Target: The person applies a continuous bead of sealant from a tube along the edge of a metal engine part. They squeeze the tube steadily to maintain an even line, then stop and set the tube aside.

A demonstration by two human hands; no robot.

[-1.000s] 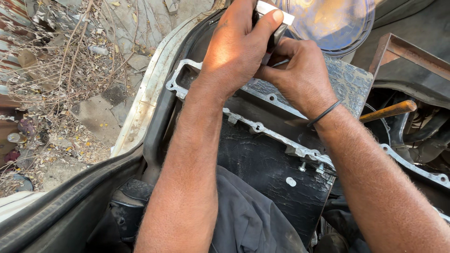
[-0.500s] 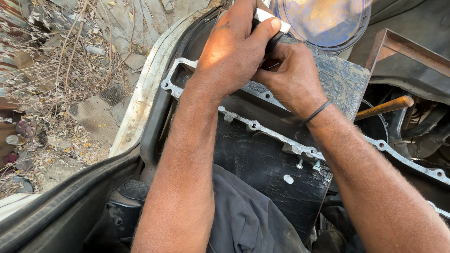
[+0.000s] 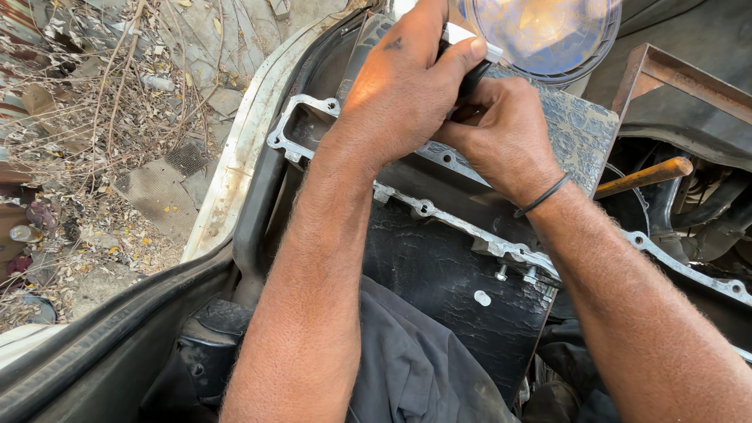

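1. Left hand (image 3: pixel 403 94): closed in a firm grip around a small black tool (image 3: pixel 470 78) with a white tip. The thumb presses over its top.
2. Right hand (image 3: pixel 501 137): closed, fingers curled under the same tool from the other side. A black band (image 3: pixel 542 196) sits on that wrist.
3. Location of the tool: between both hands, held just above the far end of a flat metal cover (image 3: pixel 580 129) with an embossed pattern.
4. The cover lies on a long grey metal flange (image 3: pixel 427 207) with bolt holes along its edge. The visible holes nearest the hands appear empty; two bolts (image 3: pixel 513 272) stand lower down the flange.
5. Progress: judged from the empty holes, fastening is incomplete. What the tool's working end contacts is hidden by the hands.
6. Surroundings: a wooden handle (image 3: pixel 646 176) lies to the right; a round blue lid (image 3: pixel 540 35) sits above the hands.
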